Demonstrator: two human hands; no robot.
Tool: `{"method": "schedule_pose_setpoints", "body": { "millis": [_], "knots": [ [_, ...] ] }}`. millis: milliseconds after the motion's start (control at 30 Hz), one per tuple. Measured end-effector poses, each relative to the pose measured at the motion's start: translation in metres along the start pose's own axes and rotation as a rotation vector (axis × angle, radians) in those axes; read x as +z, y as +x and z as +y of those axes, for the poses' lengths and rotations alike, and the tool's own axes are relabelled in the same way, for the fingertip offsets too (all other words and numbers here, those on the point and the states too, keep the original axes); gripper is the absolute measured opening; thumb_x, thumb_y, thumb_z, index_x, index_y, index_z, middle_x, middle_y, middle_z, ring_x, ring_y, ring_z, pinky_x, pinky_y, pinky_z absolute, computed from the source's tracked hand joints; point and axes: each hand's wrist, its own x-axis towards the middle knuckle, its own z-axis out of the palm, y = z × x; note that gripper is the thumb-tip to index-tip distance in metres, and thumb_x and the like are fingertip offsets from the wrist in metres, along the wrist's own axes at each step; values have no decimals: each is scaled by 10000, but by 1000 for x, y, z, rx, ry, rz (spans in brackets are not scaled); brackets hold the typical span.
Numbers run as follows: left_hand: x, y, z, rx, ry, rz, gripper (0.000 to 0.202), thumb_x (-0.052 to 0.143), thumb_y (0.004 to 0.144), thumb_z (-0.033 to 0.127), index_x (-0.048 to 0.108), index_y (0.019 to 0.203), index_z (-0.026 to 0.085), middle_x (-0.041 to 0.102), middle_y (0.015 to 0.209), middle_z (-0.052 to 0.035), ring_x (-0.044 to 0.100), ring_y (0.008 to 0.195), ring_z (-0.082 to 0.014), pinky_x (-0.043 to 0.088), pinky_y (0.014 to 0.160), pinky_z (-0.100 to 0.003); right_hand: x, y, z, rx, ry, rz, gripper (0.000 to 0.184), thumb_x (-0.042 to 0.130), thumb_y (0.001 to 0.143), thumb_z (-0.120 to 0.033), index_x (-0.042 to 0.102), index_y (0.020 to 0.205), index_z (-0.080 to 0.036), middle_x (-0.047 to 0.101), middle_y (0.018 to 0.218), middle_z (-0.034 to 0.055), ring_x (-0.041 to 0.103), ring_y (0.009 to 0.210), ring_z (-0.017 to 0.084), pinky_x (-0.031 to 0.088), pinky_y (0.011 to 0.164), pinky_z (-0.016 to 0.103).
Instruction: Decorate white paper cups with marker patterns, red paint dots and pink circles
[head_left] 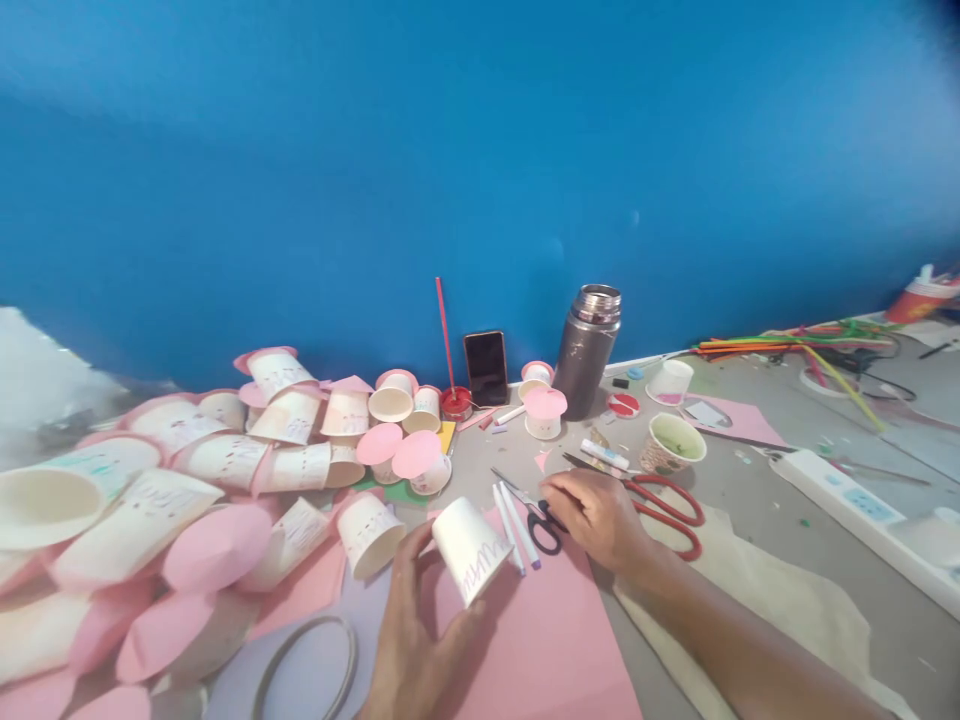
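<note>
A white paper cup (466,548) with purple pen scribbles near its rim is tilted in my left hand (424,610), fingers and thumb around its sides. My right hand (596,515) is closed, its fingers curled at the handles of black-handled scissors (541,535); whatever is inside those fingers is hidden. Two white markers (516,525) with purple ends lie between the cup and my right hand. Beneath both hands is a pink sheet of paper (555,640). Red-handled scissors (675,510) lie just beyond my right wrist.
Many paper cups with pink tops (225,455) are piled on the left. A dark metal flask (589,350) and a phone (487,368) stand near the blue wall. At right are a patterned cup (673,445), a white power strip (862,510) and coloured pipe cleaners (772,345).
</note>
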Motion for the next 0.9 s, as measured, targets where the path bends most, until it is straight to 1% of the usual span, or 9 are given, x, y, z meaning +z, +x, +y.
{"method": "schedule_pose_setpoints", "body": {
  "millis": [133,233,333,400,433,533,633,767,900],
  "knots": [
    [-2,2,1,14,-54,-17,701,817,768,519,536,1356,260,636,1392,-147,641,1255,-386,543,1028,-544,-4,-3,-5,42,5,8,391,464,1037,-285,569,664,-238,613,596,7,580,580,169,454,614,304],
    [-1,1,4,17,-121,-79,731,814,776,534,512,1375,243,642,1375,-156,654,1214,-361,534,1029,-536,-9,10,-11,202,44,12,150,574,945,-319,681,886,-232,706,728,5,604,565,168,487,580,303],
    [-2,-1,2,29,-170,-58,743,793,799,537,488,1404,233,613,1405,-158,619,1244,-353,495,1065,-526,-19,57,-29,277,24,-110,215,618,921,-377,718,1024,-217,705,709,-20,628,573,164,499,577,287],
    [-3,-1,0,57,-186,-56,714,780,813,512,485,1404,239,602,1409,-150,601,1254,-346,474,1074,-516,-22,106,-48,293,-169,-169,259,618,945,-418,740,1033,-208,719,716,-5,676,652,182,503,616,283],
    [-4,-1,-1,76,-191,-65,691,774,821,494,489,1399,244,598,1409,-145,593,1262,-342,465,1078,-508,-20,133,-57,286,-214,-161,276,615,963,-422,745,1064,-201,756,800,24,705,745,196,516,685,290],
    [-5,-1,-1,129,-198,-123,669,769,829,468,490,1392,240,585,1411,-143,574,1272,-339,449,1077,-496,4,205,-71,303,-302,-159,318,635,980,-425,740,1106,-153,785,1077,141,713,1052,277,512,881,337],
    [-7,0,3,138,-184,-151,677,773,831,469,483,1395,232,589,1390,-148,592,1220,-332,460,1031,-488,38,248,-65,378,-341,-209,387,657,984,-471,739,1058,-100,762,1131,209,703,1113,322,525,939,398],
    [-12,3,9,96,-193,-134,720,789,818,492,466,1406,231,602,1368,-152,612,1176,-326,468,995,-477,68,259,-48,416,-312,-250,355,659,1012,-451,693,1193,-147,723,1202,105,709,1062,243,584,947,465],
    [-13,6,13,21,-201,-115,730,819,792,482,484,1385,222,627,1339,-154,625,1138,-324,482,977,-475,75,250,-34,385,-232,-196,313,665,1016,-403,683,1215,-162,704,1237,91,696,1091,239,585,961,474]
  ]
}}
